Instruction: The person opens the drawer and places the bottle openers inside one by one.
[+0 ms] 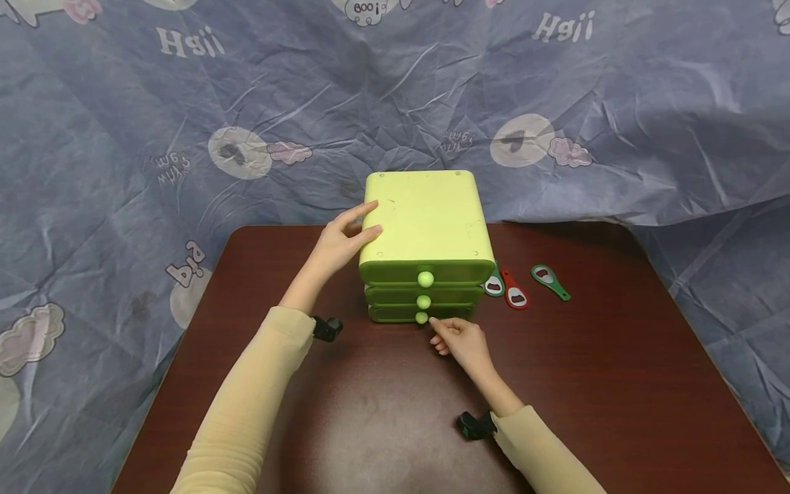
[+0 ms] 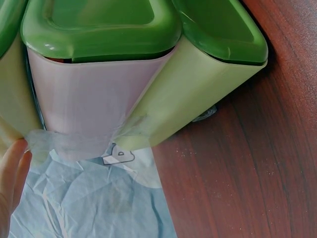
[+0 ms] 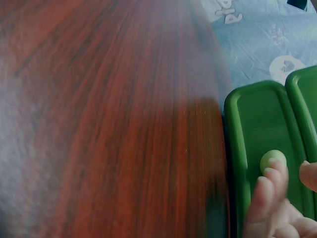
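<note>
A small chest of drawers [image 1: 426, 216] with a pale yellow-green top and three green fronts stands at the table's far side, each front bearing a round light-green knob. Spread fingers of my left hand [image 1: 339, 240] rest on the chest's upper left edge. In the left wrist view those fingers lie beside the yellowish top tier, next to the pinkish side of the middle drawer [image 2: 99, 99]. My right hand [image 1: 464, 346] is at the lowest drawer [image 3: 262, 119]. Its fingertips overlap the bottom knob [image 3: 273, 159] in the right wrist view, with the thumb apart on the other side.
Right of the chest lie a red bottle opener [image 1: 516, 295] and a green one [image 1: 551, 281]. Another green bottle opener [image 1: 494, 285] is partly hidden by the chest. A patterned blue-grey cloth [image 1: 395, 96] hangs behind the dark red-brown table [image 1: 617, 384].
</note>
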The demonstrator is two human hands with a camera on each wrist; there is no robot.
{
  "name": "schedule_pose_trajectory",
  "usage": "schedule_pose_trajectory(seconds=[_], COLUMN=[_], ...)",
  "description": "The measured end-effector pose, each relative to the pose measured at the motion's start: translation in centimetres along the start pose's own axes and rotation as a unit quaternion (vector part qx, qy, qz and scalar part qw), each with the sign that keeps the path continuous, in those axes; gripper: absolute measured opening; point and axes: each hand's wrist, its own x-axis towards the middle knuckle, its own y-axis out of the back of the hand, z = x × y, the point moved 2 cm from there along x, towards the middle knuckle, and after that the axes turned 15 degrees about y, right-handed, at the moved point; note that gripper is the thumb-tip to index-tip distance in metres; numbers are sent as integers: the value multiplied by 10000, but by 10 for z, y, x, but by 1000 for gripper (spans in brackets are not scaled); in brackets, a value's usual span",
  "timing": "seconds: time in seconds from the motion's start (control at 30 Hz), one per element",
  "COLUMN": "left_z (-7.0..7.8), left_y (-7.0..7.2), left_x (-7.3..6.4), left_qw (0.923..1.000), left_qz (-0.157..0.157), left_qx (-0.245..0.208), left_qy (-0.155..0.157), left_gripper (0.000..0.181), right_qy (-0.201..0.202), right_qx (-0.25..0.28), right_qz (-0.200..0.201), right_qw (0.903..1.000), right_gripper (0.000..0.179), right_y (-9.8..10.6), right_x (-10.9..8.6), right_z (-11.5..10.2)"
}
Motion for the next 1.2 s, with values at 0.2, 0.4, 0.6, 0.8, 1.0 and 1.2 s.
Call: schedule_pose_trajectory(seconds=[0.2,0.4,0.6,0.8,1.0,1.2], left_z=[0,0,1,0,0,0], left_y=[-1,-1,0,0,0,0], left_x=[0,-1,-1,-1,-1,-1], left_qw=[10000,10000,10000,10000,10000,10000], left_qz=[-13,0,10,20,33,9], left_qx=[10,12,41,67,16,15], left_qy=[6,17,-21,5,-2,-12], left_gripper=[55,55,54,54,54,54], right_qy=[-61,-206,-256,-259,-303,-321], right_qx=[301,426,500,478,378,358], right_qz=[-319,-390,-326,-299,-286,-266], right_qw=[9990,9981,9979,9981,9984,9985], right_gripper=[42,42,43,41,41,44], right_y=[-9,-17,-20,-22,-21,-21], right_x=[6,8,11,13,10,6], right_z=[6,4,5,6,4,5])
